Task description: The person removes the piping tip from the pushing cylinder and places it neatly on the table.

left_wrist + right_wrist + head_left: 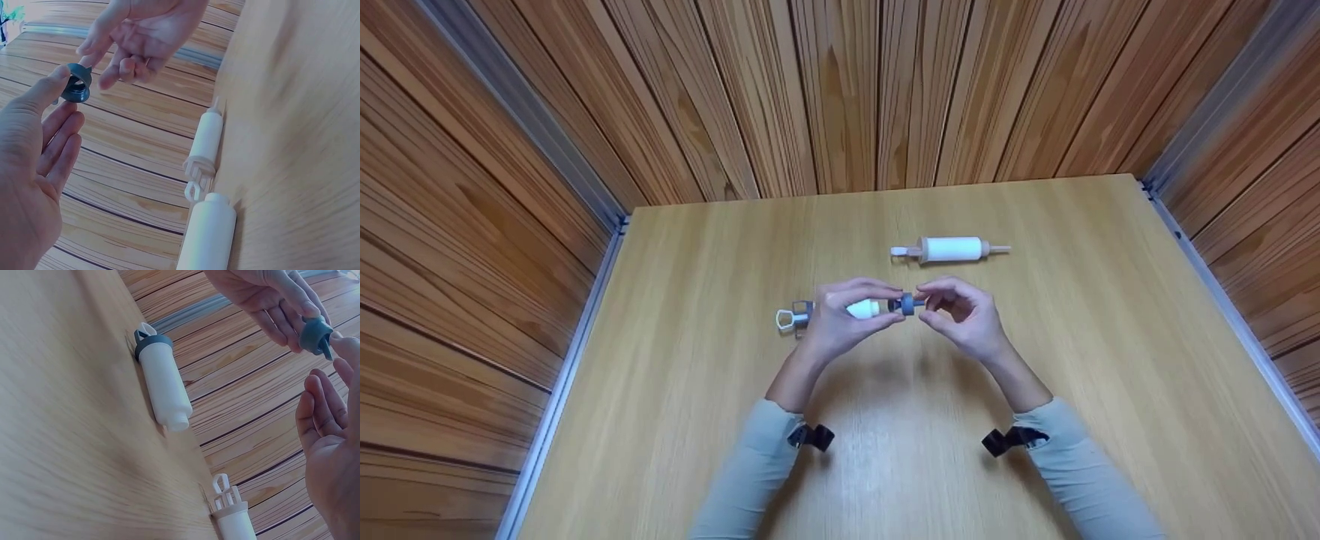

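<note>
My left hand [840, 326] pinches a dark blue-grey nozzle cap [907, 304] between thumb and fingertips, above the table. In the left wrist view the cap's round opening shows. My right hand [975, 322] is at its narrow tip, thumb and index finger apart on either side; whether they touch the cap is unclear. Below the left hand lies a white syringe-like tube [164, 382] with a dark collar and a ring handle; in the head view the hand partly covers it.
Farther back on the wooden table [697, 262] lies a second white syringe-like tube [952, 249] with beige ends, its thin nozzle pointing right. Wood-panelled walls [840, 97] stand behind and at both sides, with metal rails along the side edges.
</note>
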`<state>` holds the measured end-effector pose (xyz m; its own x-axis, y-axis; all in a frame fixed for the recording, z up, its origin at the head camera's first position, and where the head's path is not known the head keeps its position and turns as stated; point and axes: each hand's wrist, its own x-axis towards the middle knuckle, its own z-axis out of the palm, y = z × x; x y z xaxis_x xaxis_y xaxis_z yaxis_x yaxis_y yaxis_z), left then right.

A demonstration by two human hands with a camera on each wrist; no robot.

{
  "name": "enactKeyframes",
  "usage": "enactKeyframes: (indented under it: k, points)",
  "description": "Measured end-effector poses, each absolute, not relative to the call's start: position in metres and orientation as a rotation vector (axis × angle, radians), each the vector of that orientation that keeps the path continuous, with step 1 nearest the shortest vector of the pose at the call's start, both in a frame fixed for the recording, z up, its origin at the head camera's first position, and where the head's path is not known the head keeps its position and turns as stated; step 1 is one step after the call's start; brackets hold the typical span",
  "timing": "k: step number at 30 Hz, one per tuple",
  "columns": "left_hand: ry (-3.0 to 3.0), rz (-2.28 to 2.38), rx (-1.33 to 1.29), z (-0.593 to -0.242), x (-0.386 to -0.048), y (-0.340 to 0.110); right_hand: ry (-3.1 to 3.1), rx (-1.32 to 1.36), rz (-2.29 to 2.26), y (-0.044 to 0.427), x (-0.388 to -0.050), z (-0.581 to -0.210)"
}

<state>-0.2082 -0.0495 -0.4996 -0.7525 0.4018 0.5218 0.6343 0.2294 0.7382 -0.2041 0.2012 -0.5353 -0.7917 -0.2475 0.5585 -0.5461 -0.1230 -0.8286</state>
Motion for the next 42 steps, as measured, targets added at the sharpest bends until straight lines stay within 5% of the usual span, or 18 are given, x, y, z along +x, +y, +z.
enactKeyframes:
  k: [42]
  points:
    - [-2.310, -1.526, -0.970, -0.5036, -0.2081, -0.0505, -1.905, 0.911, 1.985, 0.1953, -0.2020, -0.5295]
